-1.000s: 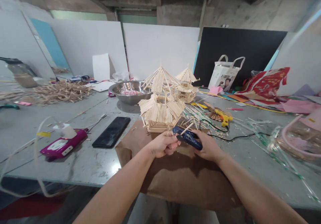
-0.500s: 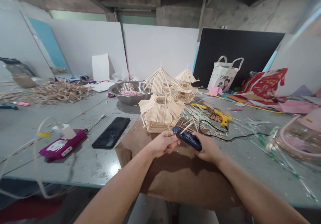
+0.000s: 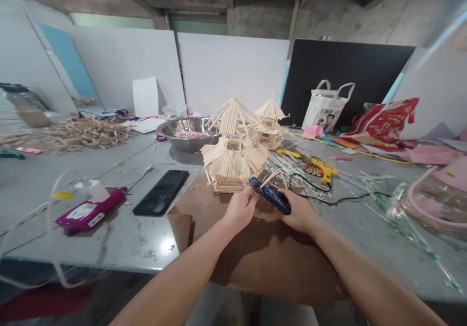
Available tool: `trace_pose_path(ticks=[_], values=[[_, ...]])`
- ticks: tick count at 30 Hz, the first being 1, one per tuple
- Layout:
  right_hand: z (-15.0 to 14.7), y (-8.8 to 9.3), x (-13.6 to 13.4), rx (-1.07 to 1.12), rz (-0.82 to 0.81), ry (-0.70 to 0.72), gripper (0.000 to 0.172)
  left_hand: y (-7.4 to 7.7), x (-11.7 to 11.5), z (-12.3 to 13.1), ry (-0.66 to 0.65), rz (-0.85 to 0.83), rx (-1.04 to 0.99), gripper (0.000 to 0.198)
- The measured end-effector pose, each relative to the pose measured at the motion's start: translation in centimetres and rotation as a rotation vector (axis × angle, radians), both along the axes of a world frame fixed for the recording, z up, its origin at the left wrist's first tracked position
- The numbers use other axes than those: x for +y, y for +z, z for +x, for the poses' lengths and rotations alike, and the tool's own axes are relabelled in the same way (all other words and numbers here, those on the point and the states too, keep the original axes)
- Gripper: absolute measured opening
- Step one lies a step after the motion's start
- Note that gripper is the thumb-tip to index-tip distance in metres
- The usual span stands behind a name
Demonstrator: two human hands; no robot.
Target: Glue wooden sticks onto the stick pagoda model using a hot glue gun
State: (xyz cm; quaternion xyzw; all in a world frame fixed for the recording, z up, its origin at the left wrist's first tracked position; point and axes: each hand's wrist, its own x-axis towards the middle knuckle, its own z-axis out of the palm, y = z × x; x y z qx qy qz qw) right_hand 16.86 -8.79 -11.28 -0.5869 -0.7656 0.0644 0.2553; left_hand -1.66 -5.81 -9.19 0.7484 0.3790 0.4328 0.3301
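My right hand is wrapped round a dark blue hand tool, which points up and to the left. At the tool's tip my left hand is closed, its fingers pinched; what they hold is too small to make out. Just beyond both hands stands a pavilion model of pale wooden sticks with a pointed roof. A second, smaller stick pavilion stands behind it to the right. Loose sticks lie beside the tool. Brown paper is spread under the hands.
A black phone and a magenta power strip with white cables lie at left. Behind are a stick pile and a metal bowl. At right are a yellow glue gun, its black cable and a pink-rimmed clear container.
My left hand has turned and moved slightly, its fingers now angled more upward at the tool's tip. The blue tool and my right hand have shifted slightly left and up.
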Motion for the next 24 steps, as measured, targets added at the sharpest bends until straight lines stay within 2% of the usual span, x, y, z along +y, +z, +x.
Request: trace_pose_path(ticks=[3, 7, 13, 18, 24], values=[[0.2, 0.1, 0.0, 0.016, -0.005, 0.012, 0.049, 0.2, -0.1, 0.3, -0.104, -0.139, -0.141, 0.031], [0.4, 0.3, -0.1, 0.034, 0.003, 0.054, 0.051, 0.1, 0.0, 0.4, -0.222, -0.437, -0.281, 0.040], [0.6, 0.2, -0.2, 0.033, 0.018, 0.113, 0.051, 0.6, 0.3, -0.6, -0.512, -0.810, -0.369, 0.037], [0.6, 0.2, -0.4, -0.010, 0.014, 0.124, 0.048, 0.7, 0.4, -1.0, -0.606, -0.923, -0.382, 0.036], [0.4, 0.6, -0.5, -0.018, 0.033, 0.152, 0.045, 0.5, 0.5, -1.2, -0.675, -0.934, -0.401, 0.035]])
